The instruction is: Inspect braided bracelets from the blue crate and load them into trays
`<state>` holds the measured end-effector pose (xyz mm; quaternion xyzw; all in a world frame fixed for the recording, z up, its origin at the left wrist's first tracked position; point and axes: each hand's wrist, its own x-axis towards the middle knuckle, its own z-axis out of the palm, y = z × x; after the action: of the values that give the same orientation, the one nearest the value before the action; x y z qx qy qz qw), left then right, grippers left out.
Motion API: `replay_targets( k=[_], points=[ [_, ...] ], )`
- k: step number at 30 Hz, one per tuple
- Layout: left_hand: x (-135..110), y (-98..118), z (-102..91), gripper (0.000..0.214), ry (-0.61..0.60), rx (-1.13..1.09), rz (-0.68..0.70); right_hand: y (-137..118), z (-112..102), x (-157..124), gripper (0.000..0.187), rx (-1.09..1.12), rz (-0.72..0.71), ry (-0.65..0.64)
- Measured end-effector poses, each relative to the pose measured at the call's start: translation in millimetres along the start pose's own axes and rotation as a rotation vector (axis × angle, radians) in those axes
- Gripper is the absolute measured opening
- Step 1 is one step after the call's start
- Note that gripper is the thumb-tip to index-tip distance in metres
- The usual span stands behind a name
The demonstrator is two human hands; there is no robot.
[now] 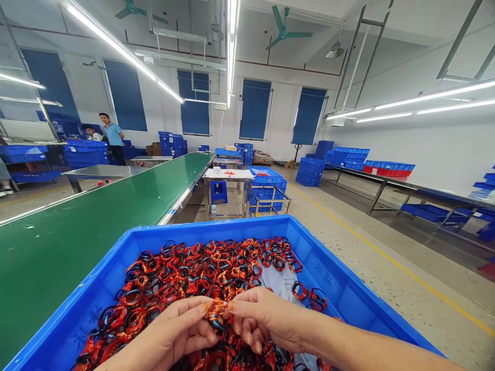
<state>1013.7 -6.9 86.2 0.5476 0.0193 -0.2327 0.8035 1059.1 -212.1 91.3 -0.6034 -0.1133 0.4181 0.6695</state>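
A big blue plastic crate [332, 273] right in front of me holds a heap of small red-and-black rings [181, 278]. Over the near side of the heap my left hand [170, 335] and my right hand [263, 319] meet. Both pinch one red-and-black ring [215, 312] between thumbs and fingertips, held just above the pile. The other fingers of both hands are curled down toward the rings.
A long green conveyor belt [96, 216] runs along my left. Ahead stand a small white table [228, 175] and stacked blue crates [266, 188]. More blue crates line the right wall on tables. Two people [110, 136] are at the far left.
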Motion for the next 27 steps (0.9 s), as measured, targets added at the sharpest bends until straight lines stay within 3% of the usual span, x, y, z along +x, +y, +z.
replay_targets(
  k=[12,20,27],
  points=[
    [3.9,-1.9,-3.3,0.024,-0.112,0.02,-0.028,3.3,-0.1,0.8,0.036,0.028,0.078,0.01],
    [2.3,-4.1,-5.6,0.026,-0.082,0.034,-0.048,6.2,-2.5,2.6,0.039,0.012,0.068,0.005],
    [0.4,0.9,4.2,0.034,-0.01,0.019,-0.088,6.3,-3.9,1.1,0.04,-0.026,0.048,-0.045]
  ],
)
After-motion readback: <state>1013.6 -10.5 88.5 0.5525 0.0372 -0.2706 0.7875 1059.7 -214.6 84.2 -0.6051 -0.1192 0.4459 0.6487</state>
